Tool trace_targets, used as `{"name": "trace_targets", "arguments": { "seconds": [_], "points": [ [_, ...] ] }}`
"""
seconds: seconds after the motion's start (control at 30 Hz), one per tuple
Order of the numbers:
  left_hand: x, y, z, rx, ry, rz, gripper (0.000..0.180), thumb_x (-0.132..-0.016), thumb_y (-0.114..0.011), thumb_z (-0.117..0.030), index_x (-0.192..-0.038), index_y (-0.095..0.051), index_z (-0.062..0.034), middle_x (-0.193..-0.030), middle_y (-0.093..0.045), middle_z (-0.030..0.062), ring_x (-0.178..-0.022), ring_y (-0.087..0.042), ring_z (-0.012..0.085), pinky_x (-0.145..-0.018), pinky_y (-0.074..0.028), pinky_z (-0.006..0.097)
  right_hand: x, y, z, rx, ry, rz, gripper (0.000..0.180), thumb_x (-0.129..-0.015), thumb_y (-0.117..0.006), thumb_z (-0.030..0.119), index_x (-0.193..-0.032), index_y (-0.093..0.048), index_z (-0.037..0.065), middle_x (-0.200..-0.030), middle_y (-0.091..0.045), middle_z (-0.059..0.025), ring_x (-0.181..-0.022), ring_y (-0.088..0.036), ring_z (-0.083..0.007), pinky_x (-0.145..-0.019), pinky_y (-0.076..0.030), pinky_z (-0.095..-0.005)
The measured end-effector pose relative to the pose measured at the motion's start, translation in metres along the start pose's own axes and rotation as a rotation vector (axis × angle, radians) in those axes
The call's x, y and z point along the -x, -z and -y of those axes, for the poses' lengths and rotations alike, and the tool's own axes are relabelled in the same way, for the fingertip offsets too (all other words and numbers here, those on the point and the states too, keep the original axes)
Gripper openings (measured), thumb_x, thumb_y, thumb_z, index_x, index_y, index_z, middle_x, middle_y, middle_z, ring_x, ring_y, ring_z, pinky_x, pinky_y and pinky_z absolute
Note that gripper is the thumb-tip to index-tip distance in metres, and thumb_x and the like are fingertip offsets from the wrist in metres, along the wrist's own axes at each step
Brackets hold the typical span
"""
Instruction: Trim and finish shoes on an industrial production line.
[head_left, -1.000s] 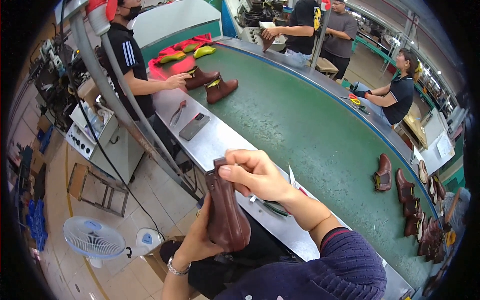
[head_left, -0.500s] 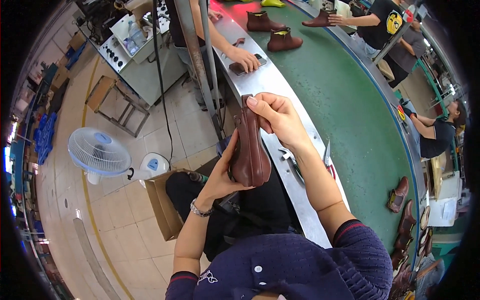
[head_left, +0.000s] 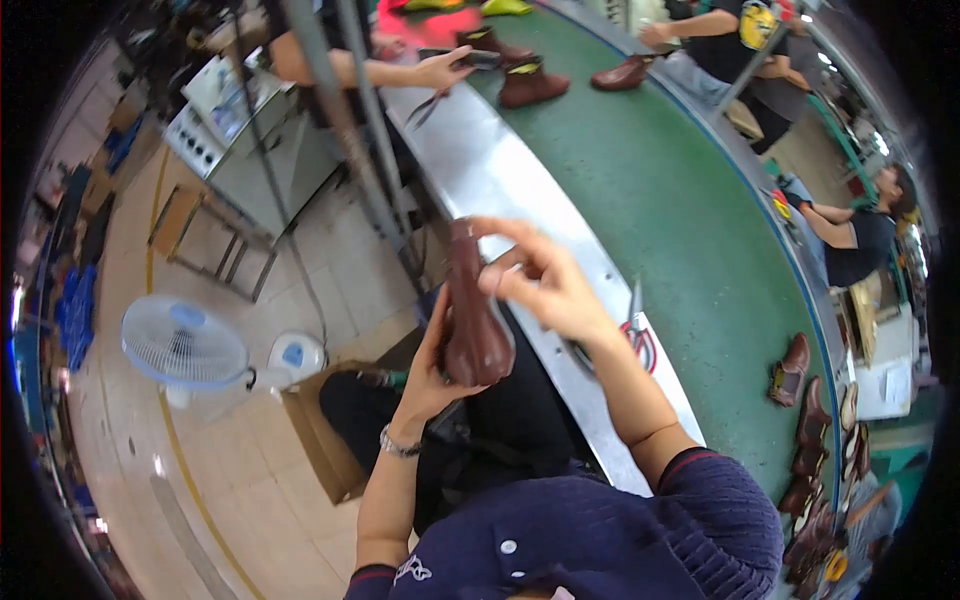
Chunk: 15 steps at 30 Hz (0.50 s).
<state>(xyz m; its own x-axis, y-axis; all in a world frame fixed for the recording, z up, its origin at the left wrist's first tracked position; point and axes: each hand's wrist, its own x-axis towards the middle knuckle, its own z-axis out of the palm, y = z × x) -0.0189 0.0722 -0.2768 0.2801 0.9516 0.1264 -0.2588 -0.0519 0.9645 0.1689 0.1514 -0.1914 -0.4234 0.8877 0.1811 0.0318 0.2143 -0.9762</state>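
A brown leather ankle boot (head_left: 478,335) is held over my lap, beside the metal ledge (head_left: 530,210). My left hand (head_left: 430,380) wraps round its lower, wider end from beneath. My right hand (head_left: 562,298) is at the boot's narrow upper end, its index finger reaching to the top and its thumb lower along the side. These fingers are apart and slightly blurred. Red-handled scissors (head_left: 640,342) lie on the ledge by my right forearm, which partly covers another tool.
A green conveyor belt (head_left: 650,230) carries brown boots (head_left: 533,84) and, at right, several brown shoes (head_left: 790,370). A co-worker's hand (head_left: 445,68) holds a phone (head_left: 475,60) beyond the ledge. A metal post, a white fan (head_left: 185,342), a cardboard box (head_left: 322,440) and a wooden stool (head_left: 205,240) stand left.
My right thumb has come off the boot's top edge and the fingers have spread. The boot has shifted slightly left. The co-worker's hand has lifted a phone from the ledge.
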Motion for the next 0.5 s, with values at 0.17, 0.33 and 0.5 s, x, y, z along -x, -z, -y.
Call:
{"name": "trace_targets", "arguments": {
  "seconds": [0.17, 0.33, 0.5],
  "points": [
    [-0.033, -0.012, 0.012, 0.139, -0.044, -0.059, 0.12, -0.066, -0.084, -0.006, -0.155, -0.004, -0.0135, -0.152, -0.03, 0.0088, -0.134, -0.04, 0.0225, -0.108, -0.039, 0.037, 0.037, 0.013, 0.005, 0.29, 0.196, 0.097, 0.075, -0.08, -0.077, 0.025, -0.143, -0.041, 0.007, -0.147, -0.038, -0.015, -0.132, -0.043, -0.031, -0.105, -0.039, -0.0386],
    [-0.086, -0.022, 0.038, 0.071, -0.027, 0.089, 0.125, -0.066, -0.085, -0.005, -0.155, 0.001, -0.0152, -0.152, -0.028, 0.0082, -0.133, -0.04, 0.0216, -0.108, -0.039, 0.037, 0.048, 0.031, -0.022, 0.556, 0.201, -0.087, 0.083, -0.075, -0.075, 0.009, -0.148, -0.036, 0.013, -0.151, -0.035, -0.0148, -0.132, -0.044, -0.0357, -0.105, -0.042, -0.0404],
    [-0.116, -0.021, 0.052, 0.033, 0.049, 0.37, 0.127, -0.067, -0.082, 0.002, -0.155, 0.007, -0.0194, -0.154, -0.026, 0.009, -0.137, -0.034, 0.0241, -0.11, -0.035, 0.039, 0.063, 0.05, -0.054, 0.456, 0.121, -0.168, 0.082, -0.074, -0.068, -0.001, -0.148, -0.035, 0.012, -0.153, -0.033, -0.0143, -0.133, -0.044, -0.0336, -0.106, -0.042, -0.0387]
  ]
}}
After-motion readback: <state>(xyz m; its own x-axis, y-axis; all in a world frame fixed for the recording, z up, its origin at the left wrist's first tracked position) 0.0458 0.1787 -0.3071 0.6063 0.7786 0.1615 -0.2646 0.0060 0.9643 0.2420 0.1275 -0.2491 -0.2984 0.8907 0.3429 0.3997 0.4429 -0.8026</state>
